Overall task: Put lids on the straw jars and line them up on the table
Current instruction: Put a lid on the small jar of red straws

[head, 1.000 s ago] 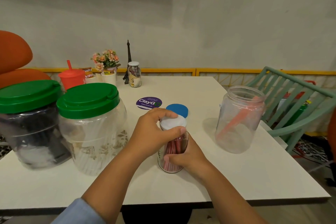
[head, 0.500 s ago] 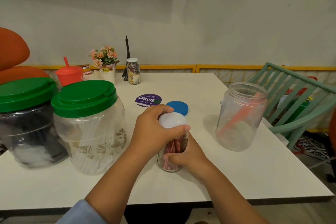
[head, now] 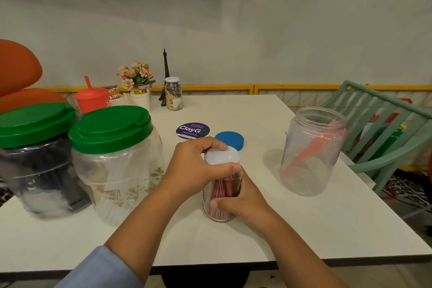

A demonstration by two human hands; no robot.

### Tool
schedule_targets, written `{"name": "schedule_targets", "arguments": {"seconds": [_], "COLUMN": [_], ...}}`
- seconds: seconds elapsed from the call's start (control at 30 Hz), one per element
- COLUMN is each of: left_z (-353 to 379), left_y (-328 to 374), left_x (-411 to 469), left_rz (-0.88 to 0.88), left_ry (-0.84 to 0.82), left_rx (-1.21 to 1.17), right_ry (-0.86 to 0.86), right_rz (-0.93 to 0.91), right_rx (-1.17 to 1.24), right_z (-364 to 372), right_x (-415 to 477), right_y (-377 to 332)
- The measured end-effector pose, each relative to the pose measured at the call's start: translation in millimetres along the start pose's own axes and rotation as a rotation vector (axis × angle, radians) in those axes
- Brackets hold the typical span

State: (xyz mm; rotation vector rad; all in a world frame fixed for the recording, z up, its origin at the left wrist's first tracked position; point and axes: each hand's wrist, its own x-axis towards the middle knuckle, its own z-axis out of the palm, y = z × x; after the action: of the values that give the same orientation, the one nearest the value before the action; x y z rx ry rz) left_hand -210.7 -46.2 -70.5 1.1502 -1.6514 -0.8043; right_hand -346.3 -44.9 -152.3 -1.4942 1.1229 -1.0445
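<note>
A small glass jar of red straws (head: 222, 190) stands on the white table (head: 304, 229) near its front edge. My left hand (head: 194, 168) grips the white lid (head: 222, 155) on top of this jar. My right hand (head: 243, 201) holds the jar's lower body from the right. A blue lid (head: 230, 140) lies flat just behind the jar. To the right stands an open clear jar (head: 311, 152) with orange straws leaning inside. Two large jars with green lids (head: 112, 128) (head: 32, 124) stand at the left.
A purple round sticker (head: 192, 130) lies behind the blue lid. At the back stand a red cup with a straw (head: 92, 98), a flower pot (head: 138, 77), a small tower figure (head: 165, 70) and a small lidded jar (head: 173, 93). A green chair (head: 383, 133) is right of the table.
My left hand has turned slightly on the white lid, its fingers shifting around the rim. The jar stays in place under my right hand. The view has shifted a little.
</note>
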Motion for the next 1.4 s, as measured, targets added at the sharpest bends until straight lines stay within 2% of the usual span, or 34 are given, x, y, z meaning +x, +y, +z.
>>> {"name": "schedule_targets", "arguments": {"seconds": [0.17, 0.37, 0.63, 0.77, 1.03, 1.27, 1.4], "left_z": [-4, -4, -7, -16, -24, -18, -16], "left_y": [5, 3, 1, 8, 14, -1, -1], "left_x": [3, 5, 8, 21, 62, 72, 74], "left_rz": [0.013, -0.011, 0.129, 0.072, -0.147, -0.130, -0.117], "left_ry": [-0.064, -0.060, -0.055, -0.137, -0.148, -0.055, -0.016], "left_rx": [0.061, 0.107, 0.641, 0.849, 0.948, 0.906, 0.787], "right_ry": [-0.017, -0.032, -0.027, -0.042, -0.092, -0.106, -0.075], "right_rz": [-0.010, -0.003, -0.010, 0.016, 0.017, 0.046, 0.047], "right_rx": [-0.016, -0.023, -0.058, -0.068, -0.106, -0.212, -0.338], "right_z": [-1, -1, 6, 14, 27, 26, 3], "right_x": [4, 12, 59, 88, 133, 151, 153], "right_y": [1, -4, -5, -3, -7, -11, -25]}}
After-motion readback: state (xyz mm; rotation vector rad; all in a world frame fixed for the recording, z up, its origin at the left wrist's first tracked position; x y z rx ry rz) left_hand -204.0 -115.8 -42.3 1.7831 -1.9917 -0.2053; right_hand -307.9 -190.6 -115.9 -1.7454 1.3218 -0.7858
